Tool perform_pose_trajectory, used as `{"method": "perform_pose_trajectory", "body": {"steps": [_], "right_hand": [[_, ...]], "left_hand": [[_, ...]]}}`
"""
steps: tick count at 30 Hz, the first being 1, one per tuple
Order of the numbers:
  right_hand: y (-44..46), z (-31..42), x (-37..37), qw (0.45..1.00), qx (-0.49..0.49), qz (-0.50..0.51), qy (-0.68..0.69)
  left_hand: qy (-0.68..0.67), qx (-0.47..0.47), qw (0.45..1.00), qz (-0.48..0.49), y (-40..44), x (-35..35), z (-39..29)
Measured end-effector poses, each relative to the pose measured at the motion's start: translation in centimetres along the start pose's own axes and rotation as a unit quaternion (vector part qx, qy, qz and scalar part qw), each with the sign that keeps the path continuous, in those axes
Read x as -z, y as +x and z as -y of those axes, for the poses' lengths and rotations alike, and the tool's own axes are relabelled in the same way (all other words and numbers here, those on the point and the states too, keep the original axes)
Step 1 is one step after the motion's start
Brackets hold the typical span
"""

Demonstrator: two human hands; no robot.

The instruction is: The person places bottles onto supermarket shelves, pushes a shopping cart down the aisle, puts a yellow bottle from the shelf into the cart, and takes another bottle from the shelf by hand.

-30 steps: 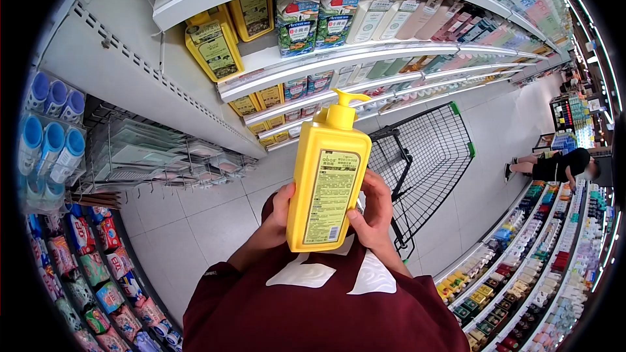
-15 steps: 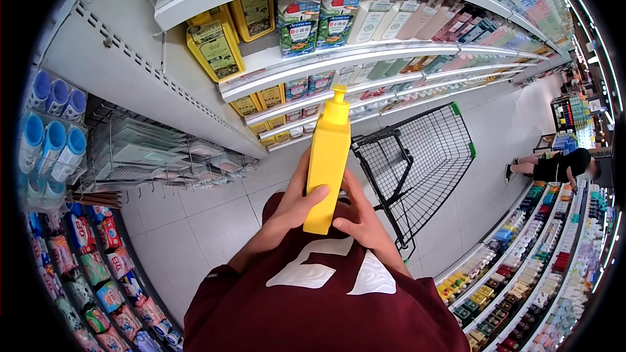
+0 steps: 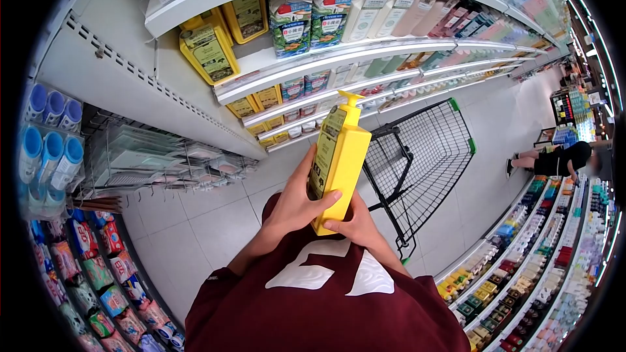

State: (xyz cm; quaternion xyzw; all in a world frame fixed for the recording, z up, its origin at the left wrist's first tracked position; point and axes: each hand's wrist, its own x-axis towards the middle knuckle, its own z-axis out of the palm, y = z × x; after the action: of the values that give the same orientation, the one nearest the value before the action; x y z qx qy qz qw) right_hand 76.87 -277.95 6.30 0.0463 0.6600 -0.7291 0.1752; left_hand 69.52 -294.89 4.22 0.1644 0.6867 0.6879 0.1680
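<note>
A yellow pump bottle [image 3: 349,166] is held in front of my chest, tilted slightly to the right, pump at the top. Its dark printed label faces left and its plain narrow side faces me. My left hand [image 3: 295,201] grips the lower left of the bottle, thumb across the narrow side. Near the base on the right, my right hand [image 3: 360,225] holds it too, with the thumb at the bottom edge and the other fingers partly hidden behind. Similar yellow bottles [image 3: 210,49] stand on the shelf ahead.
Shelves [image 3: 261,72] of bottles curve across the front. A black wire shopping cart [image 3: 424,163] stands on the tiled floor [image 3: 189,221] to my right. Hanging packs [image 3: 153,163] and bagged goods [image 3: 107,267] line the left. A person [image 3: 554,161] bends by the far right shelves.
The bottle has turned in my hands, so its label now shows on the left. It has shifted slightly right, and my right hand has moved in against its base.
</note>
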Motion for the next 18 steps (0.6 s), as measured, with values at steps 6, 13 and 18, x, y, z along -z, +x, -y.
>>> {"method": "perform_pose_trajectory", "body": {"steps": [6,13,18], "right_hand": [[-0.1,0.5,-0.2,0.999,0.014,0.001,0.042],[0.1,0.3,0.1,0.998,0.059,-0.029,0.024],[-0.3,-0.8,1.7,0.994,0.028,-0.044,0.094]], "left_hand": [[-0.043,0.021,0.999,-0.004,0.5,0.2,-1.9],[-0.026,-0.01,0.999,-0.026,0.4,-0.4,-1.6],[-0.124,0.021,0.99,-0.059,0.7,-0.5,-0.5]]}}
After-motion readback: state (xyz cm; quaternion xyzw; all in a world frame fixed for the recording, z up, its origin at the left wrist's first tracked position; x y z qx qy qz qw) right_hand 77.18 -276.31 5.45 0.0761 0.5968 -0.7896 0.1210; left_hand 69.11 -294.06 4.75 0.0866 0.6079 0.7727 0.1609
